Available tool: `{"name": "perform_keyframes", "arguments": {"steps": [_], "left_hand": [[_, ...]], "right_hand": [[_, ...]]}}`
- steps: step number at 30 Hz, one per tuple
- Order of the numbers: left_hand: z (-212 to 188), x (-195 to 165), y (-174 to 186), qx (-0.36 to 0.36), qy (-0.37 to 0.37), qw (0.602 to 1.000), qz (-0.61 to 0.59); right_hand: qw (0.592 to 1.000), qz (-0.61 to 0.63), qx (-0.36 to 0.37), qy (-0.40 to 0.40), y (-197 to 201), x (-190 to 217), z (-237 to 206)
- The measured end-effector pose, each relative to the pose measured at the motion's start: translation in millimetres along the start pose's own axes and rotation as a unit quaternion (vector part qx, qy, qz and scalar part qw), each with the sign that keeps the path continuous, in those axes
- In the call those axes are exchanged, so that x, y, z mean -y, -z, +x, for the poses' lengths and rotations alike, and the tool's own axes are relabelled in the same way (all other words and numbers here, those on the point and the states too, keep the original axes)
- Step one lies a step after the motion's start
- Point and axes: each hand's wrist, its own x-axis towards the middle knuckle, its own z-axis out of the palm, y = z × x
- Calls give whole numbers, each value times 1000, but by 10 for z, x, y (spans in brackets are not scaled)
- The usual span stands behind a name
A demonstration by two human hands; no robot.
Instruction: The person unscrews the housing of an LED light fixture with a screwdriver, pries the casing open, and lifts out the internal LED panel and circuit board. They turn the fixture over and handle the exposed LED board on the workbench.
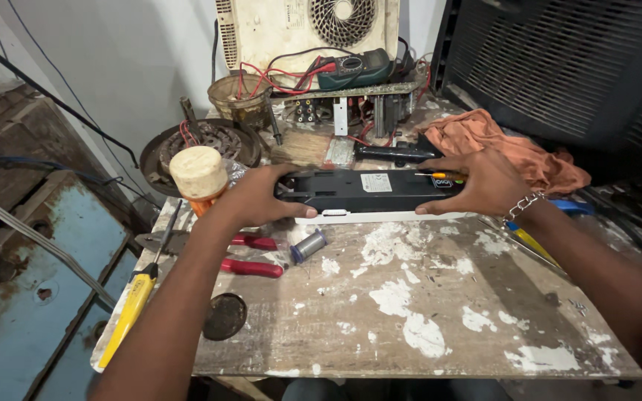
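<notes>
Fingers [291,210] gripping black device [369,191], solder spool [307,246], red pliers [250,255] near

A: Where are the two arms?

B: Both arms are bare and reach forward from the bottom of the view. The left arm comes up from the lower left. The right arm comes in from the lower right.

A: What does the left hand [255,199] look like?

B: It is turned inward with the palm facing right. The fingers curl a little and the thumb sticks out on top.

A: And the right hand [484,182]?

B: Its palm faces left, toward the other hand. The fingers are spread and bent. A shiny chain sits on its wrist. The hands are well apart.
</notes>
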Motion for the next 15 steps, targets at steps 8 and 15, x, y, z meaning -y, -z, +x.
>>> {"name": "perform_keyframes", "arguments": {"steps": [8,15], "left_hand": [[-25,115,-11,-11,-15,1000,-9],[-23,148,-44,-20,-29,999,-8]], "right_hand": [[1000,-11,-4,20,-76,2,35],[997,-6,-45,57,-115,2,-22]]}}
